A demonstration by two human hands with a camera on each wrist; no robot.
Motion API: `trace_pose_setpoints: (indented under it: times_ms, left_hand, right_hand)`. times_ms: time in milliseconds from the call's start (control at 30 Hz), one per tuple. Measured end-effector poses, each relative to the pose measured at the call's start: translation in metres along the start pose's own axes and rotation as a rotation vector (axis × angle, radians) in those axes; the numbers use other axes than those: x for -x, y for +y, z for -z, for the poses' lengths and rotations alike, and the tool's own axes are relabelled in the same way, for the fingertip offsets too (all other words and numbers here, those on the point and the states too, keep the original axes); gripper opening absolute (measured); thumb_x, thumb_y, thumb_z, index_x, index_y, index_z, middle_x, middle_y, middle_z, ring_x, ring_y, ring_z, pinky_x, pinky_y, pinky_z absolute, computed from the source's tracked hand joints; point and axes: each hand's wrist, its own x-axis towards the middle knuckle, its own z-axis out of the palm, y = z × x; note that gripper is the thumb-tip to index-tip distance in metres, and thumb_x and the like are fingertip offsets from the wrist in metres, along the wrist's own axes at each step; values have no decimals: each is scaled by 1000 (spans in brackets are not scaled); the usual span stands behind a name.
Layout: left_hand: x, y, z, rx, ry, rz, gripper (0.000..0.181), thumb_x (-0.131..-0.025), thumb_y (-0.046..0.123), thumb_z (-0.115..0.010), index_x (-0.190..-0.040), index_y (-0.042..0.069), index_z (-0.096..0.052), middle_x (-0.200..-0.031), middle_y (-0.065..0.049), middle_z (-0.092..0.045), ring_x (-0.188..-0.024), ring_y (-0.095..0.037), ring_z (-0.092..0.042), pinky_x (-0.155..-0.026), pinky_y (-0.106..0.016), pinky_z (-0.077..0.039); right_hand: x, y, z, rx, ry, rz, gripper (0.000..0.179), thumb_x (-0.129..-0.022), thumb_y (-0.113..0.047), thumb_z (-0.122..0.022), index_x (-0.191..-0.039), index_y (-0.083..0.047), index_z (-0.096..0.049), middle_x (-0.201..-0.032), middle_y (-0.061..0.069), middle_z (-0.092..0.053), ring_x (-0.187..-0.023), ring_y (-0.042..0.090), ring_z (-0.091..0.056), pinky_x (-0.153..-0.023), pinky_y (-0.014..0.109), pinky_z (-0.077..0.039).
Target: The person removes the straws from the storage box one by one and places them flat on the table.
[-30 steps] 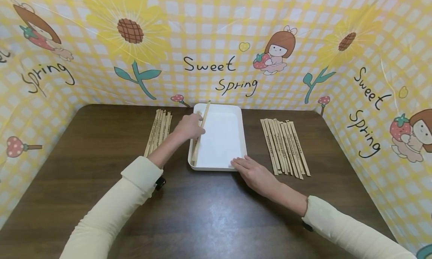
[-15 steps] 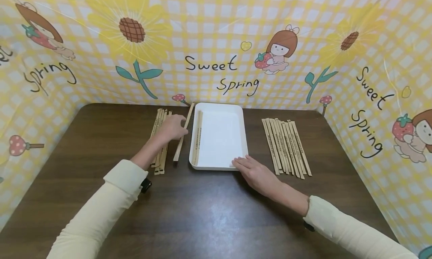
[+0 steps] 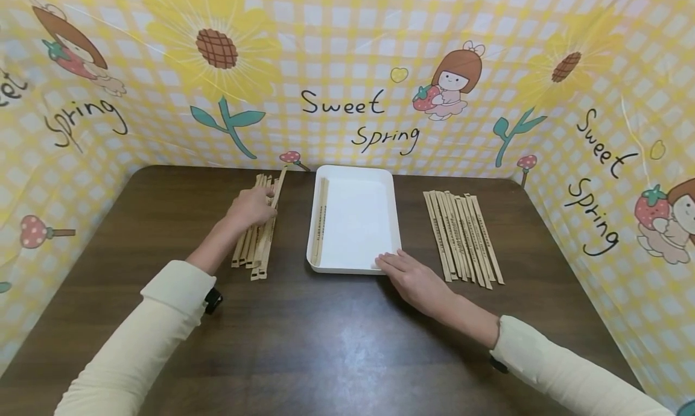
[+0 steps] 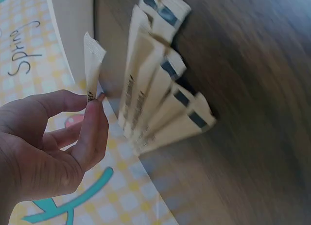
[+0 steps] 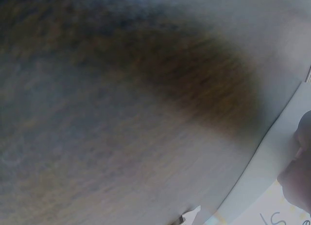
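In the head view my left hand [image 3: 251, 207] is over the left pile of slim brown paper-wrapped sticks [image 3: 245, 252]. Its thumb and fingertips pinch one paper-wrapped stick [image 4: 94, 64], plainly seen in the left wrist view, its flattened wrapper end pointing up there. Beneath it the other wrapped sticks [image 4: 146, 79] fan out on the table. A shallow white tray [image 3: 361, 223] stands in the middle, with wrapped sticks [image 3: 320, 223] lying along its left wall. My right hand [image 3: 415, 281] rests with straight fingers on the tray's near right corner.
A second group of several wrapped sticks [image 3: 461, 238] lies side by side on the dark wooden table [image 3: 347, 343], to the tray's right. A yellow checked cloth [image 3: 347, 54] hangs behind the table and along both sides, close behind the tray's far edge.
My left hand has moved left from over the tray to the left pile, with a wrapped stick between its fingers. My right hand has stayed at the tray's corner.
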Motion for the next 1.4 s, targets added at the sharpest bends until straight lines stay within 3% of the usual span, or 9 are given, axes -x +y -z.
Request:
trace_pose_setpoints:
  times_ms: [233, 333, 500, 567, 800, 1067, 1400]
  left_hand:
    - [2, -18, 5, 25, -3, 58, 58, -92, 9, -51, -147, -5, -41, -129, -32, -55, -57, -20, -47, -52, -31, -41]
    - [3, -27, 6, 18, -3, 62, 60, -90, 8, -49, -148, -6, -40, -135, -32, -51, -63, -22, -50, -53, -30, -42]
    - [4, -39, 7, 13, -6, 56, 52, -95, 11, -51, -141, -11, -45, -132, -33, -52, -93, -37, -60, -69, -39, -52]
    - [4, -42, 7, 31, -17, 63, 50, -96, 12, -51, -139, -13, -45, -131, -34, -51, -97, -39, -62, -73, -41, -54]
    - [5, -49, 7, 36, -42, 87, 54, -97, 15, -52, -140, -16, -42, -134, -38, -48, -83, -30, -68, -70, -37, -56]
    - [8, -56, 3, 85, -47, 97, 56, -95, 12, -51, -141, -18, -39, -135, -40, -45, -83, -29, -67, -65, -32, -58]
    - [11, -60, 5, 105, -44, 112, 61, -92, 14, -51, -144, -16, -37, -139, -40, -43, -72, -22, -69, -66, -36, -58]
  right_hand:
    - [0, -1, 1, 13, 9, 5, 42, -84, 7, -72, -125, 8, -63, -122, 19, -66, -117, 29, -62, -105, 46, -44]
    - [0, -1, 0, 19, 13, 7, 43, -83, 7, -73, -125, 9, -63, -122, 19, -66, -117, 29, -62, -105, 46, -44]
    - [0, 0, 0, 18, 13, 12, 42, -84, 7, -72, -125, 9, -63, -121, 19, -66, -117, 29, -62, -105, 46, -43]
    - [0, 0, 0, 19, 11, 13, 42, -84, 8, -71, -125, 8, -63, -122, 19, -66, -118, 29, -62, -105, 46, -43]
    - [0, -1, 0, 32, 15, 16, 43, -83, 7, -72, -125, 9, -63, -122, 19, -66, -117, 28, -62, -105, 46, -44]
    - [0, -1, 1, 19, 7, 9, 43, -83, 8, -72, -125, 9, -63, -122, 19, -66, -117, 29, -62, -105, 46, -44]
    - [-1, -1, 0, 30, 14, 14, 41, -84, 8, -71, -124, 8, -63, -121, 19, -67, -117, 29, -62, -104, 47, -45]
